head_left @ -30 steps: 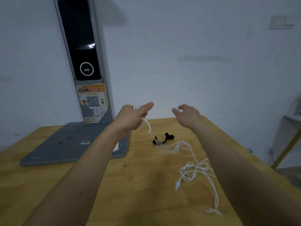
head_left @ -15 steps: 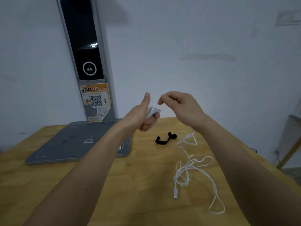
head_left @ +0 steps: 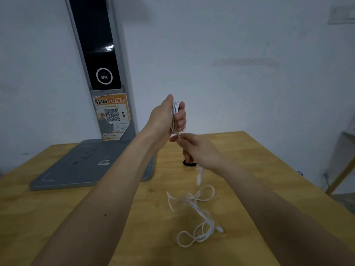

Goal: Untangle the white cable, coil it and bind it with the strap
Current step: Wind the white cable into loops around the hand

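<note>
Looping through left fingers (head_left: 180,116): white cable (head_left: 199,214)

Wooden table (head_left: 57,217) fills my lower view. On its far left, I see a grey flat base plate (head_left: 80,166) carrying an upright grey column (head_left: 107,70) with a black glossy panel (head_left: 94,41). Orange QR-code sticker (head_left: 112,116), torn at edges, on the column. White wall (head_left: 230,54) behind.

Bare counter (head_left: 57,217) lies open near left. The grey base plate (head_left: 92,166) blocks far left — loose white cable (head_left: 199,217) clutters near right.
</note>
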